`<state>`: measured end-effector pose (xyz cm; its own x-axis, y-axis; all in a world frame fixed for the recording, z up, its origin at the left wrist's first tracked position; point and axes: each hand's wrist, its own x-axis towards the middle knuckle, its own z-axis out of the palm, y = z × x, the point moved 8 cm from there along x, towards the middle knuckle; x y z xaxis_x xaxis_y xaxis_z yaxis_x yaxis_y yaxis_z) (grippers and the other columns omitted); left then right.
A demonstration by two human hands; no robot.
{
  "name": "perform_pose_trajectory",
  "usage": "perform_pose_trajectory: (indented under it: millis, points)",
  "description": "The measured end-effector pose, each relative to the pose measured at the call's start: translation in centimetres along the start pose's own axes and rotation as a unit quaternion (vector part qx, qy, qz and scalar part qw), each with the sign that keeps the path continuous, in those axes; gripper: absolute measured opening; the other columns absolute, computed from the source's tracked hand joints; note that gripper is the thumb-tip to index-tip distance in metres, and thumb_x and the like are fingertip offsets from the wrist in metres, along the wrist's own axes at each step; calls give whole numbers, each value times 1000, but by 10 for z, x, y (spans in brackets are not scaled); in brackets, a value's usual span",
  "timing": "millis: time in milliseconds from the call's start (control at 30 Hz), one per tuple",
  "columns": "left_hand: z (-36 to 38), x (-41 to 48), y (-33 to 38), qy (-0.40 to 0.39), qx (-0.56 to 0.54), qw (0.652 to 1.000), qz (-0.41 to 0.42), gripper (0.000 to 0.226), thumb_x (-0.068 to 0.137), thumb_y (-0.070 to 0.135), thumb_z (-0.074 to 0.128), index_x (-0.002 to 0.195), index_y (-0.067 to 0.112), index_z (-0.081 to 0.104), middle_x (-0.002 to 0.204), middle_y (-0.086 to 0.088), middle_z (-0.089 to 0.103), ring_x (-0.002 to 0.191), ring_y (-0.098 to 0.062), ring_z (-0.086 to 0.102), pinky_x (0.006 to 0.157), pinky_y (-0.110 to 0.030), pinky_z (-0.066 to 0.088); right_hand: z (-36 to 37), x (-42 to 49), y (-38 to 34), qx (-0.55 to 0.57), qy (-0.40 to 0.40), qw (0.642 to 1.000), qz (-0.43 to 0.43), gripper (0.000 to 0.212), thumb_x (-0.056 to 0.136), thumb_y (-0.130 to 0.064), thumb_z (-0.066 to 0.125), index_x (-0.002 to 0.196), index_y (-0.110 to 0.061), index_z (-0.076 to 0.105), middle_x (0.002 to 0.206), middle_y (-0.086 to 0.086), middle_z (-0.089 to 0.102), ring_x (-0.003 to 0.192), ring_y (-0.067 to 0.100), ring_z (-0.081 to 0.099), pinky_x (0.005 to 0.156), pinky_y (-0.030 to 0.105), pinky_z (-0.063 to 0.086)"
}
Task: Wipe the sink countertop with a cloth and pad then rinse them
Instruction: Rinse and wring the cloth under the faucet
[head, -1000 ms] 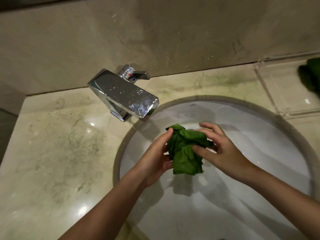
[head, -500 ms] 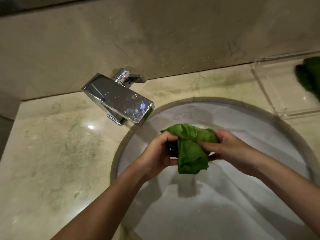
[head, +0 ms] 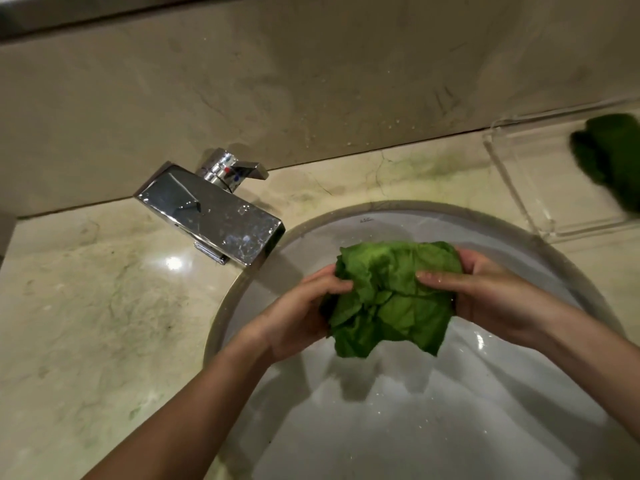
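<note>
A crumpled green cloth (head: 391,299) hangs bunched over the white sink basin (head: 398,427). My left hand (head: 301,313) grips its left side, fingers curled into the folds. My right hand (head: 485,299) grips the right side, thumb across the front. A dark green pad (head: 609,157) lies in a clear tray at the far right. The marble countertop (head: 86,323) spreads to the left of the basin. No water stream from the tap is visible.
A square chrome faucet (head: 214,216) with a lever handle stands at the basin's back left, spout just left of the cloth. The clear acrylic tray (head: 519,188) sits on the counter at the back right. A marble wall rises behind.
Both hands closed tighter on the cloth and pulled it wider between them. The cloth now spreads out more, and the hands have moved slightly apart.
</note>
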<state>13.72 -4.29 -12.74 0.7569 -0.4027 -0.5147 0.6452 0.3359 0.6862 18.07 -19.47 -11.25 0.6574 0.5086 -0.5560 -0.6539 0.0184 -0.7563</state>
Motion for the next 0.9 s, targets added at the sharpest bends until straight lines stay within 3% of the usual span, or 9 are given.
perform_pose_trajectory:
  millis: [100,200,367,500,600,667,733,800,900]
  points:
    - [-4,2,4,63,46,997,28,48,80,12,69,125,16,54,115,-11,67,104,-25,65,81,-31,55,1,0,-4,-18,4,999,-31,52,61,-7,75,111,-9,60,100,11,71,93,27,68,69,33,58]
    - [-8,2,12,96,50,992,66,51,75,7,65,124,18,54,108,-9,70,96,-23,68,76,-31,57,2,-3,-16,-44,42,992,-112,40,63,-6,69,102,-9,62,87,2,72,84,19,69,65,26,56]
    - [-2,-4,29,52,-18,993,102,47,77,-11,60,110,22,63,93,-4,73,83,-17,70,67,-27,57,7,-22,-45,-137,54,943,-300,16,69,-14,68,78,-26,73,81,-6,70,80,9,66,68,19,53]
    - [3,-13,41,-2,-116,987,113,36,65,-2,47,79,18,74,98,-9,72,82,-20,69,61,-30,57,18,-41,-57,-272,7,871,-409,18,74,-14,67,90,-21,72,102,0,65,97,19,64,83,27,53]
    - [9,-16,39,-7,-118,988,96,17,68,17,58,78,14,72,109,-12,68,92,-23,67,67,-33,57,17,-36,-48,-342,-12,856,-387,23,75,-10,67,94,-22,72,114,2,58,105,18,61,86,34,52]
    - [0,-12,32,62,-26,993,101,6,74,16,66,79,17,67,109,-10,68,89,-21,65,63,-30,56,20,-27,-31,-398,-64,859,-316,32,74,-8,67,99,-28,70,123,-2,52,116,14,55,90,33,51]
    - [-8,-8,28,97,56,987,118,22,68,6,68,85,20,62,105,-6,66,81,-17,65,57,-29,54,23,-22,-9,-409,-149,877,-204,36,74,-14,70,108,-26,66,130,-4,45,124,10,47,99,26,44]
    - [-8,-7,25,87,62,987,117,31,66,-1,60,90,18,59,103,-3,67,81,-13,65,56,-28,53,25,-23,2,-331,-191,916,-121,42,73,-16,77,112,-17,61,127,2,49,122,14,49,102,30,42]
    - [2,-7,20,33,44,994,94,39,66,-6,53,97,17,56,100,-2,70,82,-14,66,56,-27,53,22,-14,4,-252,-100,956,-112,48,69,-37,79,109,-22,56,116,0,59,109,18,57,92,42,49]
